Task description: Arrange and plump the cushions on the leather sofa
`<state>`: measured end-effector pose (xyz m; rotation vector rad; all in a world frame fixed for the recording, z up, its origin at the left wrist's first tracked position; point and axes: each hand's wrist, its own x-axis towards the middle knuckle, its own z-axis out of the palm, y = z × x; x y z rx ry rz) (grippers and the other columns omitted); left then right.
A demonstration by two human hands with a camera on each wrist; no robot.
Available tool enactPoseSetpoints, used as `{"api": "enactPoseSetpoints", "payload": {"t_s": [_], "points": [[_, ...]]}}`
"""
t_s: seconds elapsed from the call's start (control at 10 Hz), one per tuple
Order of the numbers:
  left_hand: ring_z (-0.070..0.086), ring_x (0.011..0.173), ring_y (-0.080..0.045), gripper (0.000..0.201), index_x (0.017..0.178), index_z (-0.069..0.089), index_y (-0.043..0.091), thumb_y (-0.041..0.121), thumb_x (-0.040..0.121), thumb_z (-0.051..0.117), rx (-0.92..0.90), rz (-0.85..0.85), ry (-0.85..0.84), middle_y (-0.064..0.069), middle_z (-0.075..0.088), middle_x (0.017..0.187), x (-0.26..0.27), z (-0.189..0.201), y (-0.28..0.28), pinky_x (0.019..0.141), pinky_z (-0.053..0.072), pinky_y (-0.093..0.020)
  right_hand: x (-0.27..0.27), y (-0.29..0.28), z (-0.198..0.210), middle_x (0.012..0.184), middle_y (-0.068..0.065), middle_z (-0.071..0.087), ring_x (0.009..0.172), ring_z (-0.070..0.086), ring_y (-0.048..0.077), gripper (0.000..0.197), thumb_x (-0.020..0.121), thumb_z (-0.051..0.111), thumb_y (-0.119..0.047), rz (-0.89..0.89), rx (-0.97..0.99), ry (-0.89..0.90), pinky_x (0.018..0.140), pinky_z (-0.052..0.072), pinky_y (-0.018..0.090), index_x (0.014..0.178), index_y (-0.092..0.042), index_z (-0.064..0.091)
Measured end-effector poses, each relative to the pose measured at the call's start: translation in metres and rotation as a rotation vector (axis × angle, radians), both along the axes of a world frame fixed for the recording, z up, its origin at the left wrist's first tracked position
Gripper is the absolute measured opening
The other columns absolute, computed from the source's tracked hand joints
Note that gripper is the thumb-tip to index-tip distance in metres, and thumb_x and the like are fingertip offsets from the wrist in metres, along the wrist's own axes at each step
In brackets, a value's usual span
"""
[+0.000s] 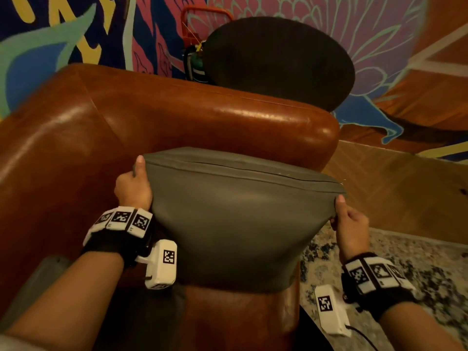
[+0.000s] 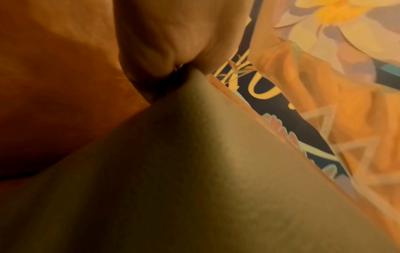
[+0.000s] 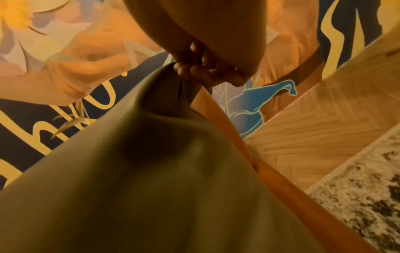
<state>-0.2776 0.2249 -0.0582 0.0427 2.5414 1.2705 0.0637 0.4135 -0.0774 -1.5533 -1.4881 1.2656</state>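
**Grey cushion held by both top corners at the sofa arm**

Head view: grey cushion (image 1: 228,224) sits mid-frame, upright, its lower edge resting on the brown leather sofa (image 1: 177,117), on the front of the arm or seat edge, can't tell which. Padded sofa arm runs across behind it at 12 o'clock.

Left hand (image 1: 133,190) pinches the cushion's top-left corner at 9 o'clock, thumb up along the edge, fingers curled behind. Left wrist view confirms: fingers (image 2: 151,56) closed on the corner tip, cushion face filling the lower frame.

Right hand (image 1: 348,221) pinches the top-right corner at 3 o'clock. Right wrist view: fingers (image 3: 194,70) bunched tight on the corner, leather puckered just below the grip.

Top seam of the cushion is stretched between the two hands, slightly sagging toward the right.

Surroundings:
- black round object (image 1: 278,62) at 12 o'clock behind the sofa arm, can't tell what it is
- painted mural wall (image 1: 76,26) at 11 to 1 o'clock
- wood parquet floor (image 1: 405,183) at 3 o'clock
- speckled rug (image 1: 417,269) at 4 o'clock, just beside the sofa
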Motion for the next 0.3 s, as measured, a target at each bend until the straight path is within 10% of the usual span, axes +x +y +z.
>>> {"api": "enactPoseSetpoints", "payload": {"t_s": [0.3], "points": [[0.053, 0.116, -0.046, 0.061, 0.107, 0.064, -0.01, 0.043, 0.104, 0.034, -0.095, 0.026, -0.014, -0.033, 0.059, 0.121, -0.0023, 0.0083, -0.0129, 0.093, 0.039, -0.043, 0.0036, -0.0057, 0.0031, 0.057, 0.007, 0.042, 0.055, 0.037, 0.021, 0.054, 0.101, 0.045, -0.043, 0.015, -0.101, -0.009, 0.062, 0.031, 0.034, 0.057, -0.011, 0.046]]}}
